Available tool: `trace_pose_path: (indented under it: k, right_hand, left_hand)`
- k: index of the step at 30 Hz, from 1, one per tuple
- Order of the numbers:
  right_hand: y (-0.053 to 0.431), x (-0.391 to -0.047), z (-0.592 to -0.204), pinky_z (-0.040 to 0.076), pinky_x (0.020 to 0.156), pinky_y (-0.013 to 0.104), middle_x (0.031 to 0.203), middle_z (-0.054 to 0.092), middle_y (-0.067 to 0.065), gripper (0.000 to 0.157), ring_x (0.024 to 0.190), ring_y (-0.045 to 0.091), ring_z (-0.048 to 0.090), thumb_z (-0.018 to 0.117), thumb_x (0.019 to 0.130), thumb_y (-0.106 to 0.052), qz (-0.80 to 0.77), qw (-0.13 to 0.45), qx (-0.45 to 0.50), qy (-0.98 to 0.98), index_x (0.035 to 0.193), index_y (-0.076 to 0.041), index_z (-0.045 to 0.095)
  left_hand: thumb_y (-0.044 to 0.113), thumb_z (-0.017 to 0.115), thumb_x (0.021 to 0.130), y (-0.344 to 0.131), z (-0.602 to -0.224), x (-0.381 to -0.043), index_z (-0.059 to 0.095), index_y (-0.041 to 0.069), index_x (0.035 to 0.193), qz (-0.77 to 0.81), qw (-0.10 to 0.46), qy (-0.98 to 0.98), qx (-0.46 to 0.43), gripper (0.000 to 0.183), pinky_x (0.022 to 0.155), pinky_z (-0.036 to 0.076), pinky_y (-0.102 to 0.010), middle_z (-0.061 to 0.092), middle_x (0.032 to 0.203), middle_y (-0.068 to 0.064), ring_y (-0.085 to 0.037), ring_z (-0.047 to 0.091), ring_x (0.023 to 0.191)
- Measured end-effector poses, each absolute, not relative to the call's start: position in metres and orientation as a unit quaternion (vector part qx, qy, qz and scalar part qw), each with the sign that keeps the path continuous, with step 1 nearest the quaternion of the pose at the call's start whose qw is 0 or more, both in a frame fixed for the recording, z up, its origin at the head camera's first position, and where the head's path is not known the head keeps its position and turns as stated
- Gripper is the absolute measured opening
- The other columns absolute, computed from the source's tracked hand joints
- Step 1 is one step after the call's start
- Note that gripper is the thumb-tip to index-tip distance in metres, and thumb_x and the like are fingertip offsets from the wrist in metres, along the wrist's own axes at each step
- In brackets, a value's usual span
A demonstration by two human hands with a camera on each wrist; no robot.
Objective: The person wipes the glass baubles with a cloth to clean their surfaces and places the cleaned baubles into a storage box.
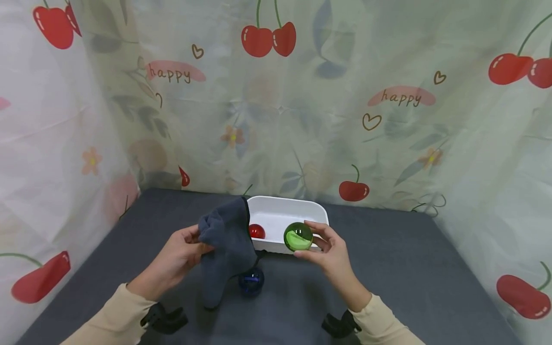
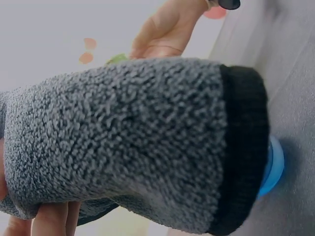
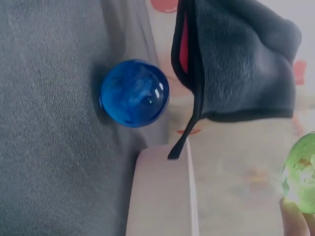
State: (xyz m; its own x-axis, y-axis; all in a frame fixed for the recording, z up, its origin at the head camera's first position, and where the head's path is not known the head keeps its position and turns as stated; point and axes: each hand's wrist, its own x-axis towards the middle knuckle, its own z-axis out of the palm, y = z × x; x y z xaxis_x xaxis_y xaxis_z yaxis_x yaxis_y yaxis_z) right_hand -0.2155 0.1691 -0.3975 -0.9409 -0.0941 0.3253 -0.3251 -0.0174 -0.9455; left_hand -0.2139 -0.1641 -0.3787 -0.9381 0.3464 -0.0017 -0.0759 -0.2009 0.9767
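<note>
My left hand (image 1: 178, 256) grips a dark grey cloth (image 1: 230, 239) with black edging, which hangs down in folds. In the left wrist view the fleecy cloth (image 2: 123, 142) fills most of the picture. Between thumb and fingers my right hand (image 1: 329, 249) holds a clear green ball (image 1: 298, 236) above the front rim of a white tray (image 1: 284, 208). A red ball (image 1: 257, 231) lies inside that tray, partly behind the cloth. On the table, below the cloth's lower edge, sits a clear blue ball (image 1: 251, 281); the right wrist view shows the blue ball (image 3: 134, 93) whole.
The table has a dark grey cover (image 1: 388, 268). Behind it and at both sides hangs a pale curtain (image 1: 280, 110) printed with cherries. Black straps with mounts (image 1: 166, 320) are on both wrists.
</note>
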Motion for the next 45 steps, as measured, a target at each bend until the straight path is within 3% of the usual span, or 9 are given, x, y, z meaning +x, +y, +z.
trace_pose_path:
  k: [6, 10, 16, 22, 25, 31, 36, 41, 45]
  right_hand:
    - [0.173, -0.237, -0.401, 0.056, 0.076, 0.024, 0.116, 0.061, 0.003, 0.066, 0.095, 0.010, 0.068, 0.077, 0.071, 0.012, 0.708, 0.051, 0.089, -0.699, 0.131, 0.000, 0.054]
    - [0.178, -0.260, -0.403, 0.055, 0.075, 0.024, 0.113, 0.061, 0.005, 0.063, 0.089, 0.011, 0.067, 0.076, 0.074, 0.008, 0.704, 0.015, 0.040, -0.709, 0.132, -0.002, 0.055]
    - [0.185, -0.289, -0.406, 0.057, 0.083, 0.034, 0.120, 0.060, 0.020, 0.061, 0.089, 0.012, 0.065, 0.080, 0.075, -0.001, 0.642, -0.041, 0.015, -0.765, 0.132, -0.002, 0.057]
    - [0.183, -0.309, -0.410, 0.054, 0.069, 0.026, 0.107, 0.070, 0.020, 0.060, 0.085, 0.016, 0.065, 0.088, 0.067, -0.010, 0.492, -0.044, 0.043, -0.868, 0.122, -0.001, 0.066]
    - [0.181, -0.315, -0.415, 0.051, 0.062, 0.023, 0.097, 0.072, 0.017, 0.058, 0.080, 0.016, 0.065, 0.090, 0.064, -0.011, 0.430, -0.048, 0.052, -0.900, 0.116, 0.000, 0.069]
    - [0.176, -0.322, -0.421, 0.050, 0.062, 0.024, 0.090, 0.073, 0.013, 0.051, 0.079, 0.017, 0.065, 0.091, 0.062, -0.015, 0.355, -0.042, 0.055, -0.932, 0.108, -0.002, 0.074]
    - [0.172, -0.325, -0.422, 0.050, 0.066, 0.025, 0.087, 0.074, 0.010, 0.048, 0.080, 0.017, 0.067, 0.091, 0.063, -0.019, 0.309, -0.037, 0.053, -0.949, 0.106, -0.004, 0.075]
    - [0.170, -0.327, -0.418, 0.051, 0.070, 0.026, 0.093, 0.073, 0.012, 0.051, 0.086, 0.019, 0.068, 0.089, 0.067, -0.020, 0.292, -0.065, 0.054, -0.953, 0.112, -0.002, 0.071]
    - [0.171, -0.327, -0.412, 0.054, 0.079, 0.030, 0.110, 0.069, 0.019, 0.060, 0.099, 0.025, 0.067, 0.086, 0.072, -0.019, 0.325, -0.102, 0.058, -0.939, 0.123, 0.002, 0.063]
  left_hand:
    - [-0.003, 0.057, 0.091, -0.172, -0.382, -0.213, 0.062, 0.019, 0.114, 0.778, 0.135, 0.604, 0.110, 0.032, 0.078, 0.055, -0.024, 0.065, 0.107, 0.004, -0.008, 0.064, 0.091]
    - [-0.003, 0.056, 0.092, -0.175, -0.383, -0.212, 0.057, 0.012, 0.125, 0.781, 0.137, 0.599, 0.110, 0.036, 0.079, 0.055, -0.024, 0.065, 0.110, 0.004, -0.007, 0.064, 0.094]
    - [-0.003, 0.058, 0.091, -0.178, -0.386, -0.212, 0.051, 0.006, 0.130, 0.782, 0.135, 0.600, 0.101, 0.041, 0.079, 0.056, -0.023, 0.065, 0.110, 0.004, -0.008, 0.065, 0.094]
    - [-0.002, 0.059, 0.092, -0.178, -0.386, -0.211, 0.036, -0.006, 0.143, 0.782, 0.134, 0.601, 0.097, 0.056, 0.078, 0.055, -0.022, 0.065, 0.111, 0.005, -0.007, 0.065, 0.093]
    - [-0.001, 0.060, 0.091, -0.177, -0.386, -0.211, 0.039, -0.003, 0.141, 0.783, 0.133, 0.600, 0.095, 0.054, 0.077, 0.055, -0.021, 0.066, 0.111, 0.005, -0.006, 0.065, 0.092]
    - [-0.005, 0.058, 0.090, -0.177, -0.384, -0.210, 0.052, 0.010, 0.127, 0.793, 0.132, 0.587, 0.099, 0.040, 0.077, 0.055, -0.021, 0.065, 0.110, 0.003, -0.007, 0.066, 0.092]
    - [-0.006, 0.058, 0.089, -0.177, -0.383, -0.211, 0.050, 0.006, 0.130, 0.795, 0.129, 0.584, 0.105, 0.043, 0.077, 0.055, -0.021, 0.065, 0.109, 0.003, -0.007, 0.065, 0.092]
    - [-0.007, 0.058, 0.089, -0.176, -0.383, -0.211, 0.055, 0.011, 0.124, 0.794, 0.125, 0.585, 0.108, 0.039, 0.077, 0.055, -0.021, 0.066, 0.108, 0.002, -0.007, 0.065, 0.091]
    - [-0.007, 0.057, 0.089, -0.176, -0.383, -0.213, 0.059, 0.017, 0.118, 0.797, 0.127, 0.580, 0.108, 0.037, 0.077, 0.055, -0.021, 0.066, 0.107, 0.002, -0.007, 0.066, 0.091]
